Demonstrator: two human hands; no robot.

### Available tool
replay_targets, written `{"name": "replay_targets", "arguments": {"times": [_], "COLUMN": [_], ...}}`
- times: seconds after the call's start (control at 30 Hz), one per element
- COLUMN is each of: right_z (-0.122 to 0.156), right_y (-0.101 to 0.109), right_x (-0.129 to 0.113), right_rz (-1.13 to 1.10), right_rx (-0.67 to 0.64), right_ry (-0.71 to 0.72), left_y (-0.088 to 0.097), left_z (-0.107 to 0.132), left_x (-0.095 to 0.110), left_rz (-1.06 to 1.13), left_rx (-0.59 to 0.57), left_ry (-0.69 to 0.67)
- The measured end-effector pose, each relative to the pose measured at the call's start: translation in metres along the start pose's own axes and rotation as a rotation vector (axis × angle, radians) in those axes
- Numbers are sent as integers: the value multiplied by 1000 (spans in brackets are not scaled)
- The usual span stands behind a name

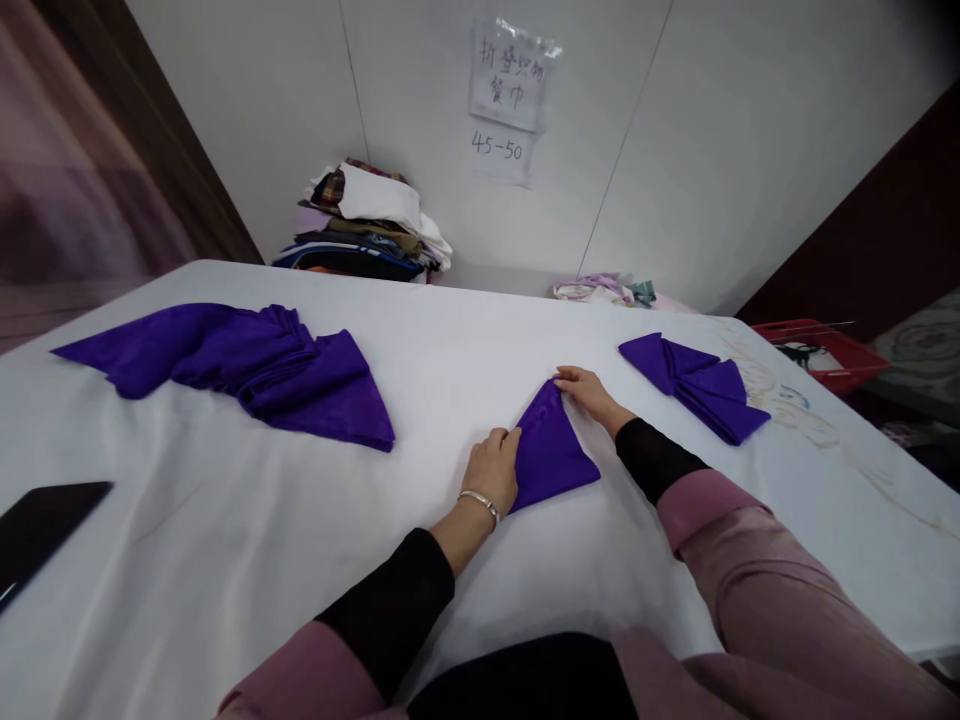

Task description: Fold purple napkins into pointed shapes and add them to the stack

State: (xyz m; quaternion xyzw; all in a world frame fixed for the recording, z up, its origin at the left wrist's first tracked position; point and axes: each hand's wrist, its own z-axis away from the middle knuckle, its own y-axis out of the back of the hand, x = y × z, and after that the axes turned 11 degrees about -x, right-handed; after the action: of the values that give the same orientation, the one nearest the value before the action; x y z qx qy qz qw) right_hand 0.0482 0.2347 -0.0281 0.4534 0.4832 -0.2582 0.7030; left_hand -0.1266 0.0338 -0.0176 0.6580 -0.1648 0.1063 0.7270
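Note:
A purple cloth napkin [553, 455], folded into a rough triangle, lies on the white-covered table in front of me. My left hand [495, 468], with a silver bracelet at the wrist, is closed on the napkin's left edge, and the fingertips are partly hidden. At the napkin's top corner, my right hand [587, 393] pinches the cloth between thumb and fingers. To the right sits another purple napkin [697, 385], folded into a pleated fan-like shape. A loose heap of purple cloths [247, 365] spreads over the table's left side.
The white tablecloth [300, 560] has wrinkles. At the left edge rests a dark flat object [45, 525]. Stacked clothes [367, 220] and a smaller fabric pile [604, 289] are by the wall. A red basket [825, 355] stands beyond the right edge. Handwritten sheets [506, 100] hang on the wall.

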Motion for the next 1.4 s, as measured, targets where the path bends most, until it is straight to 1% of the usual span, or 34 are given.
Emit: {"name": "replay_targets", "arguments": {"times": [0.17, 0.5, 0.9, 1.2, 1.4], "right_z": [1, -11, -19, -26, -25], "right_y": [2, -1, 2, -1, -5], "right_x": [1, 8, 3, -2, -5], "right_rz": [-30, 9, 221, 420, 557], "right_rx": [-9, 0, -63, -47, -21], "right_ry": [12, 51, 71, 48, 39], "left_y": [-1, -2, 1, 2, 1], "left_z": [1, 1, 0, 1, 2], "left_x": [-1, -1, 0, 0, -1], "left_rz": [64, 75, 41, 23, -35], "left_rx": [-9, -25, -57, -55, -32], "left_ry": [45, 40, 46, 48, 36]}}
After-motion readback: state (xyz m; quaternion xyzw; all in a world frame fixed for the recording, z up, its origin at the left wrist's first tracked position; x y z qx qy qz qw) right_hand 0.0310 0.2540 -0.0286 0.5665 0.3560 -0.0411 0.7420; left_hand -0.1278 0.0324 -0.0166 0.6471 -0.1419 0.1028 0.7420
